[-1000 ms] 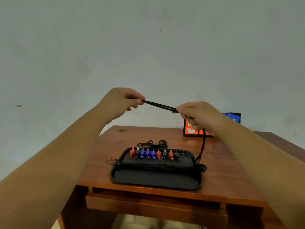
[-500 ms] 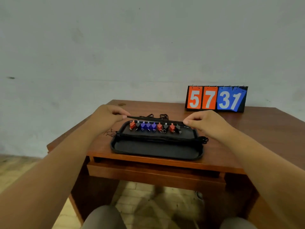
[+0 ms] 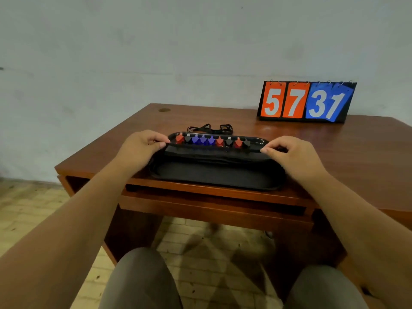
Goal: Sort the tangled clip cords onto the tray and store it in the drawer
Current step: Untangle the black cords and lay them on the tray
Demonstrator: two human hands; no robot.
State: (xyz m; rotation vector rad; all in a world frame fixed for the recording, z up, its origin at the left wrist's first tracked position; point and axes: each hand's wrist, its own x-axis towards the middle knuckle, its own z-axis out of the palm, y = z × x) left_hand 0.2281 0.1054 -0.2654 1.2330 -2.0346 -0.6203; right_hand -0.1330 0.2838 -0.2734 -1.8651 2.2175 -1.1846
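Left hand (image 3: 142,149) and right hand (image 3: 293,156): my fingertips pinch the two ends of a black cord (image 3: 194,146), stretched over the tray (image 3: 211,176) at the desk's (image 3: 347,152) front edge. The cord is hard to trace against the dark tray. Red, blue and black clips (image 3: 201,139) line the tray's far rim. Flip cards (image 3: 305,101) at the back right corner read 5737.

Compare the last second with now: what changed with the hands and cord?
The left hand and right hand lowered the stretched black cord from mid-air to the tray, just in front of the clips. Each still pinches an end. Tray, clips and scoreboard stayed put.
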